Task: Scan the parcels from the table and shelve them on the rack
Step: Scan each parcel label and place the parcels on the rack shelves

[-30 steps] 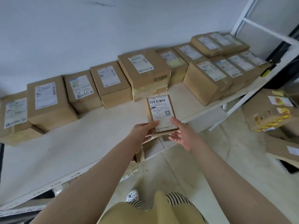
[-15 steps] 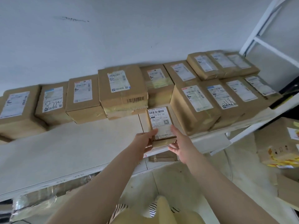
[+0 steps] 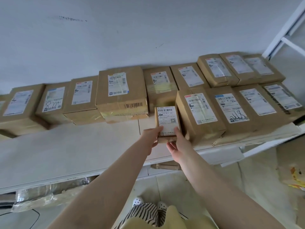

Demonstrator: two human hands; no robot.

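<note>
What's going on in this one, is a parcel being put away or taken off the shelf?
A person holds a small parcel with both hands at the front of a white rack shelf, label facing up. The left hand grips its left edge and the right hand its lower right edge. The parcel sits in the gap between a large taped box and a labelled box to its right. A single frame cannot settle the direction; given the task, it is probably being shelved.

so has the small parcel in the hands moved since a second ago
Yes. The small parcel has gone forward onto the shelf, from over its front edge into the gap beside the big box, both hands holding it.
</note>
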